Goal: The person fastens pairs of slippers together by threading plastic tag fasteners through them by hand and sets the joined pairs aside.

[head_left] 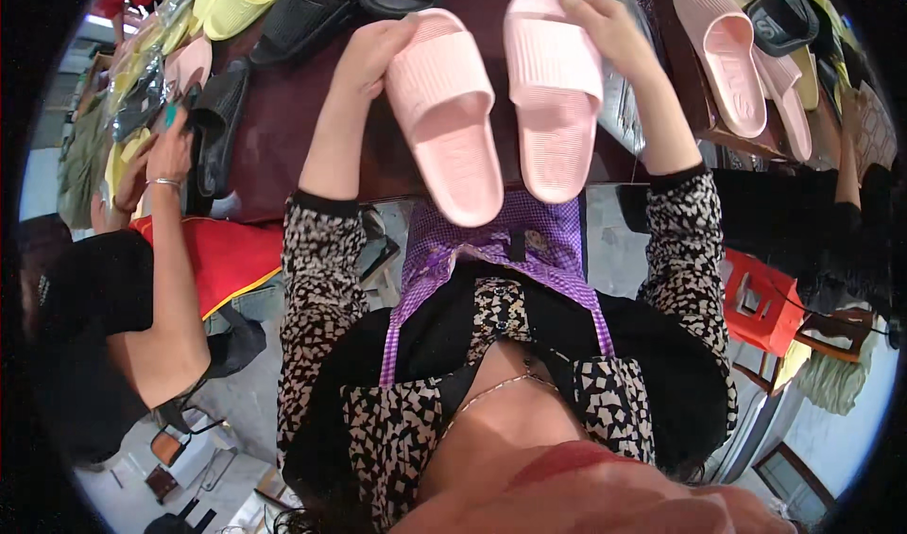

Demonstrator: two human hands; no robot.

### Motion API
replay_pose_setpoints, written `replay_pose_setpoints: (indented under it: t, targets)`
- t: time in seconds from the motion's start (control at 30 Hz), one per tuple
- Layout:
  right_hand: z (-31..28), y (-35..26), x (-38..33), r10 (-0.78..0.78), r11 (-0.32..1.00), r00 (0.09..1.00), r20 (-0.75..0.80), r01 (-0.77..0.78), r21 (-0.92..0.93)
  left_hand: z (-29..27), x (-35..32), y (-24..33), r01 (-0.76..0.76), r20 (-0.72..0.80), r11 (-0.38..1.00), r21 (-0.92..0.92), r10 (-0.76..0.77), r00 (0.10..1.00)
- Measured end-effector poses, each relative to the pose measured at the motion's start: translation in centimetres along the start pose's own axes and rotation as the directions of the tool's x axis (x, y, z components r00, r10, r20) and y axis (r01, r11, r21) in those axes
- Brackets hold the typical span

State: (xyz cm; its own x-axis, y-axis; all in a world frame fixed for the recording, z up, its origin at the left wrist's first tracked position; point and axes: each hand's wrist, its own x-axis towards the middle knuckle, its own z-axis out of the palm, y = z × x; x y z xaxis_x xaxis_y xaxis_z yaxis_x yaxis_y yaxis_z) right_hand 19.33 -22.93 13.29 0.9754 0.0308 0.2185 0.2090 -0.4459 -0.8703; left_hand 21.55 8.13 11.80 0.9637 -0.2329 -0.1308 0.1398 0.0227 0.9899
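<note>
I hold a pair of pale pink slide sandals side by side over the near edge of the table, their heels toward me. My left hand [376,54] grips the left pink slide [444,90] at its toe end, thumb and fingers closed on the rim. At the toe of the right pink slide [556,80], my right hand [612,35] has a similar hold, with fingers partly hidden behind it. Ribbed straps and insoles face up on both slides, and the two stay slightly apart. The left one tilts more and reaches closer to my purple checked apron [543,241].
The dark red table [293,123] carries black slides [302,19] and yellow slides [248,3] at the far left. More pink slides [720,52] lie at the right edge. A co-worker's hand [168,146] is near a black slide [219,123] on the left. A red stool [759,302] stands right.
</note>
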Motion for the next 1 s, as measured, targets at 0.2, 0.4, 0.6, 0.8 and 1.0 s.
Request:
replay_pose_setpoints:
  t: [0.2, 0.4, 0.6, 0.8, 1.0]
  targets:
    - [-0.4, 0.8, -0.8, -0.267, 0.958, 0.952, -0.150, 0.245, -0.147, 3.2, 2.2, -1.4, -0.200, -0.041, 0.937, 0.287, 0.221, 0.974]
    - [-8.2, -11.0, -7.3, -0.304, 0.604, 0.817, -0.490, 0.563, 0.564, 4.0, -3.6, 4.9, -0.516, 0.165, 0.849, 0.111, 0.497, 0.852]
    - [-6.9, -18.6, -13.4, -0.742, 0.126, 0.500, -0.447, 0.759, 0.639, 6.0, -7.7, 10.4, -0.320, 0.543, 0.760, -0.566, 0.635, 0.549]
    - [-5.6, -20.4, -14.6, -0.889, 0.022, 0.261, -0.376, 0.845, 0.534, 6.5, -6.5, 11.6, -0.347, 0.572, 0.783, -0.516, 0.617, 0.541]
    - [-6.7, -20.0, -13.5, -0.913, -0.139, 0.046, -0.406, 0.899, 0.416, 6.5, -3.8, 15.3, -0.492, 0.591, 0.754, -0.436, 0.652, 0.475]
